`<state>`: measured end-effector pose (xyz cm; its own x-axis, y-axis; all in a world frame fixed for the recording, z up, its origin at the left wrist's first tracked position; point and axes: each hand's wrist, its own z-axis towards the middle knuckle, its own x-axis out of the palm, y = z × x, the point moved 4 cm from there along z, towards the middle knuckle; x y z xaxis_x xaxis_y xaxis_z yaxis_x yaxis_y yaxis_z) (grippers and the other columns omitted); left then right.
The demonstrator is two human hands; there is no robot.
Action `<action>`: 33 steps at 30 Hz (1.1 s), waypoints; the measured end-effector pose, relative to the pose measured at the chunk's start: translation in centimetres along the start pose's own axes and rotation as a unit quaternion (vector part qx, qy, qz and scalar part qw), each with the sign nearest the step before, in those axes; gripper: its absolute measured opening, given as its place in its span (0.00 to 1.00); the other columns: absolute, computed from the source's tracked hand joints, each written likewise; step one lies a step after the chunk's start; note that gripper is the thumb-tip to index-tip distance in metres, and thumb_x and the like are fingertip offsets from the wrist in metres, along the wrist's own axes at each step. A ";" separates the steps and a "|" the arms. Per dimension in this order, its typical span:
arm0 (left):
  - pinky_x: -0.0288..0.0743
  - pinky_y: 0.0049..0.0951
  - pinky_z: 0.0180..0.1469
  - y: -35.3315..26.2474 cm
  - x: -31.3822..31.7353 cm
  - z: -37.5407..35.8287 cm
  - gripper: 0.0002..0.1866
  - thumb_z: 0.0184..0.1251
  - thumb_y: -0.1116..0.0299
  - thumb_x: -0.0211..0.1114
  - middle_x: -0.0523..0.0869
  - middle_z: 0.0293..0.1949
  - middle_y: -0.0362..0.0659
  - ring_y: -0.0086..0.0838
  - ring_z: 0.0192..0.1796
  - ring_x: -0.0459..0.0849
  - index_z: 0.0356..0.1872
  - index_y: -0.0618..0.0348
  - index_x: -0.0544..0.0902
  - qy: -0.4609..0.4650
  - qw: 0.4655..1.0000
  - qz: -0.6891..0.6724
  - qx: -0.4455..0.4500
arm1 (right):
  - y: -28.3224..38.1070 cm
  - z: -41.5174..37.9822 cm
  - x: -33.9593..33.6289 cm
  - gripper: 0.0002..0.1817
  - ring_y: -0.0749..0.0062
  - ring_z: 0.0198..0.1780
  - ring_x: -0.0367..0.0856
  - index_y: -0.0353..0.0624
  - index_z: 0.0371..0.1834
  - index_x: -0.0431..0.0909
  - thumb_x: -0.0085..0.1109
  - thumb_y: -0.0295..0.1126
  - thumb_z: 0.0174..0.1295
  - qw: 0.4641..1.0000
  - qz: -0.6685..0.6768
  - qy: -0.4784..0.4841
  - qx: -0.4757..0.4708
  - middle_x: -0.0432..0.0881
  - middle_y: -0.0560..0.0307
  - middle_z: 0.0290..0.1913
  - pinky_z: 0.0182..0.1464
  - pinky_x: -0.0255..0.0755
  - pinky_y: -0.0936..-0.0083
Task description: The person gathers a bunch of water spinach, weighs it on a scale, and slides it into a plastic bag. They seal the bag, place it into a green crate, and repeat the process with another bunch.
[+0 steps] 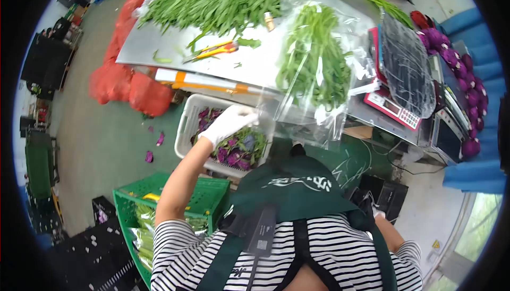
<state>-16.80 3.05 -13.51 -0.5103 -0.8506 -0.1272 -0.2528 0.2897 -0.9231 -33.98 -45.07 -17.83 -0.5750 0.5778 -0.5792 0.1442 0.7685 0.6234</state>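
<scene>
The gloved left hand (232,123), at nine o'clock just off centre, hangs above a white crate (183,132) of leafy trimmings (232,156), fingers curled; whether they pinch anything I cannot tell. The bagged greens (314,60) lie at one o'clock on the desk (143,49). The right hand (379,213), at four o'clock, is mostly hidden, its grip unclear.

Dressed in a black-and-white striped shirt (340,240) with short sleeves (174,238), under a dark green apron (281,203) with white lettering (300,183) across the front. Hung with a flat dark tag (263,224) bearing a small printed label (262,245), just inside the apron's left shoulder strap (219,255), and with a black strap (301,238) between the apron and the neckline. Gloved in white on both hands (229,124).
</scene>
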 end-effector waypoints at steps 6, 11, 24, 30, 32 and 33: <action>0.63 0.42 0.66 -4.1 -1.6 0.0 0.41 0.47 0.66 0.72 0.65 0.67 0.55 0.51 0.65 0.67 0.67 0.52 0.67 -0.209 0.839 0.470 0.179 | 1.8 -0.1 -2.3 0.30 0.51 0.53 0.75 0.42 0.59 0.70 0.63 0.30 0.49 0.940 -0.279 -0.197 -0.020 0.75 0.45 0.54 0.53 0.71 0.63; 0.62 0.45 0.66 -5.2 1.2 4.2 0.35 0.52 0.66 0.69 0.66 0.67 0.54 0.45 0.66 0.67 0.65 0.45 0.70 -0.086 0.732 0.573 0.359 | 17.5 10.4 -7.0 0.30 0.57 0.63 0.69 0.48 0.60 0.71 0.60 0.26 0.49 0.837 -0.353 -0.326 -0.262 0.72 0.52 0.60 0.63 0.63 0.60; 0.73 0.30 0.50 -2.3 -0.1 7.9 0.14 0.70 0.63 0.54 0.85 0.38 0.50 0.36 0.42 0.82 0.46 0.61 0.82 -0.207 0.969 0.087 0.106 | 13.7 17.0 -8.5 0.08 0.87 0.26 0.71 0.39 0.37 0.77 0.55 0.33 0.68 0.873 0.329 -0.346 -0.095 0.78 0.65 0.27 0.31 0.67 0.85; 0.69 0.22 0.38 -4.5 -0.6 10.8 0.10 0.69 0.64 0.58 0.76 0.26 0.36 0.18 0.30 0.73 0.33 0.60 0.78 -0.363 0.921 0.136 -0.026 | 13.2 18.9 -8.8 0.11 0.85 0.23 0.72 0.37 0.34 0.77 0.57 0.36 0.66 0.891 0.266 -0.369 0.010 0.76 0.64 0.21 0.26 0.67 0.82; 0.71 0.25 0.44 -6.6 -0.4 8.5 0.10 0.68 0.66 0.59 0.78 0.31 0.41 0.23 0.36 0.75 0.42 0.62 0.76 -0.532 0.840 0.043 0.102 | 12.7 19.4 -8.9 0.11 0.84 0.21 0.73 0.37 0.32 0.77 0.58 0.36 0.65 0.889 0.260 -0.377 -0.001 0.76 0.63 0.19 0.24 0.67 0.82; 0.70 0.30 0.51 -9.4 0.5 6.5 0.12 0.66 0.70 0.59 0.78 0.38 0.46 0.31 0.43 0.77 0.47 0.65 0.74 -0.553 0.804 0.095 0.196 | 12.3 19.5 -8.6 0.11 0.83 0.21 0.73 0.37 0.32 0.77 0.58 0.35 0.65 0.881 0.306 -0.361 0.015 0.77 0.63 0.19 0.24 0.68 0.82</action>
<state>-9.33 -3.01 -7.28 0.5883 -0.7406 -0.3247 0.1328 0.4846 -0.8646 -11.53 -35.25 -15.45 0.2772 0.9023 -0.3300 0.2768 0.2539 0.9268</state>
